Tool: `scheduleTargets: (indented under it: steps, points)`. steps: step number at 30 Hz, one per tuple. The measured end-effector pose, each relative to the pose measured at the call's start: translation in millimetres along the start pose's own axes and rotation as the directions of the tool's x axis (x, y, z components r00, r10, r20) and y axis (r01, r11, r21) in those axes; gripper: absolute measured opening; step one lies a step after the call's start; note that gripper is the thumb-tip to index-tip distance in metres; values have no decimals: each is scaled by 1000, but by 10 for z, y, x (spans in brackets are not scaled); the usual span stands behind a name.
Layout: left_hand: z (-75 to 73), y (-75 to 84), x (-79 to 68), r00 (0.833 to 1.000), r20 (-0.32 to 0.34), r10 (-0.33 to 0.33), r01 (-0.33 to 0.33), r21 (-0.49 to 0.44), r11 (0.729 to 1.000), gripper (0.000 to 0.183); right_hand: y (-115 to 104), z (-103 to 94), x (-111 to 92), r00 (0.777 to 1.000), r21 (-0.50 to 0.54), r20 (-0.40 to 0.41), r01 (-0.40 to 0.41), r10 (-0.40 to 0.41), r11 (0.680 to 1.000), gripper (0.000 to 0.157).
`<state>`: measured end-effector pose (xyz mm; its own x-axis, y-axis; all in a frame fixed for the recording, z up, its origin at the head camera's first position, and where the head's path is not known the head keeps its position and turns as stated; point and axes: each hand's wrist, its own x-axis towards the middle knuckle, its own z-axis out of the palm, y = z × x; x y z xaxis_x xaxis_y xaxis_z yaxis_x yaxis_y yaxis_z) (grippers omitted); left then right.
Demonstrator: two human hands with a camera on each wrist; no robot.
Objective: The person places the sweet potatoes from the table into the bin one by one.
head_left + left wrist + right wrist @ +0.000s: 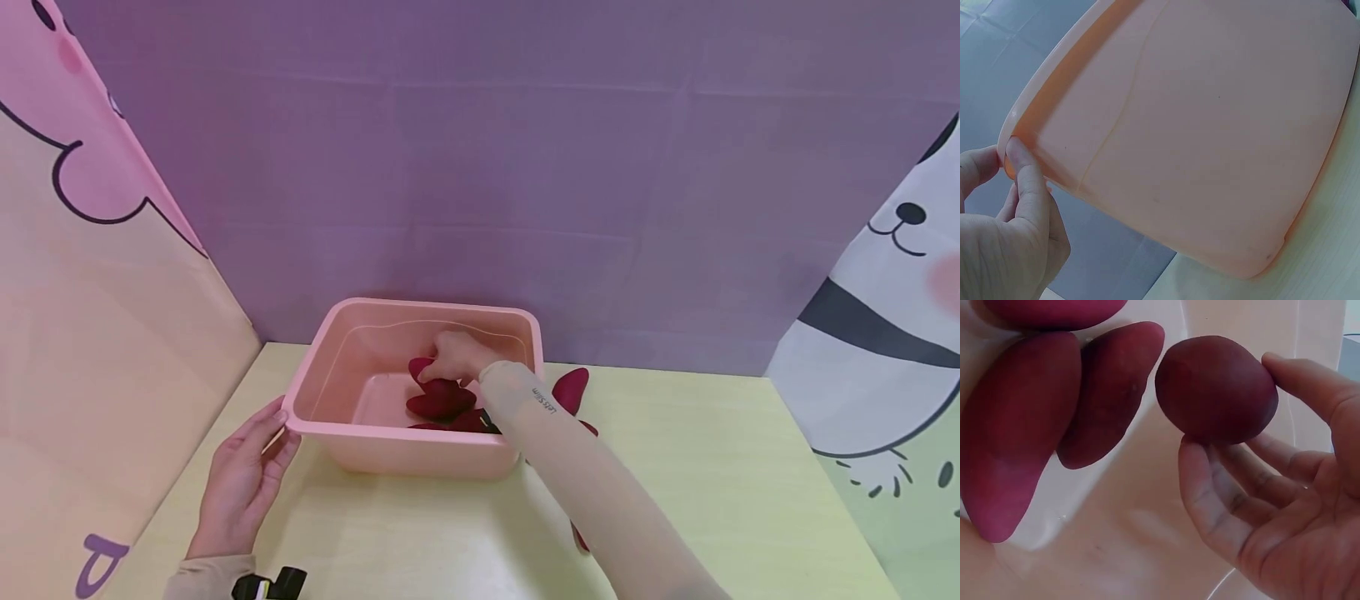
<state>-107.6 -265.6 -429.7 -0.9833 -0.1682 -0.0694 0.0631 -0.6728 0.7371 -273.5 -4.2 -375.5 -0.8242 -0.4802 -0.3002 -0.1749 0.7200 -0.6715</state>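
Observation:
A pink plastic basin (408,432) stands on the table near the back wall. My left hand (243,475) pinches its rim at the left front corner between thumb and fingers, also plain in the left wrist view. Inside the basin, my right hand (461,357) holds a dark red sweet potato (1216,390) between thumb and fingertips, seen end-on in the right wrist view. Beside it, several sweet potatoes (442,402) lie on the basin floor, close together at its right side. My right forearm covers part of the basin's right front corner.
More sweet potatoes (571,390) lie on the pale table (720,467) right of the basin, some partly hidden by my right forearm. A purple backdrop (480,167) rises behind, and printed panels (885,350) flank both sides.

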Motion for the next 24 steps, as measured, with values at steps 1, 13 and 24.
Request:
scheduleTargets:
  steps: [1,13,24]
  points:
    - [0,0,0,1000,0,0,0,1,1000,24,1,5,9,1000,2,1,-15,15,1000,30]
    - [-7,-2,5,1000,4,1,-1,-6,1000,24,21,13,104,999,-129,-36,-11,6,992,19]
    - [-19,-14,6,1000,9,2,-2,-15,1000,24,8,26,68,998,-131,-68,4,-13,991,15]
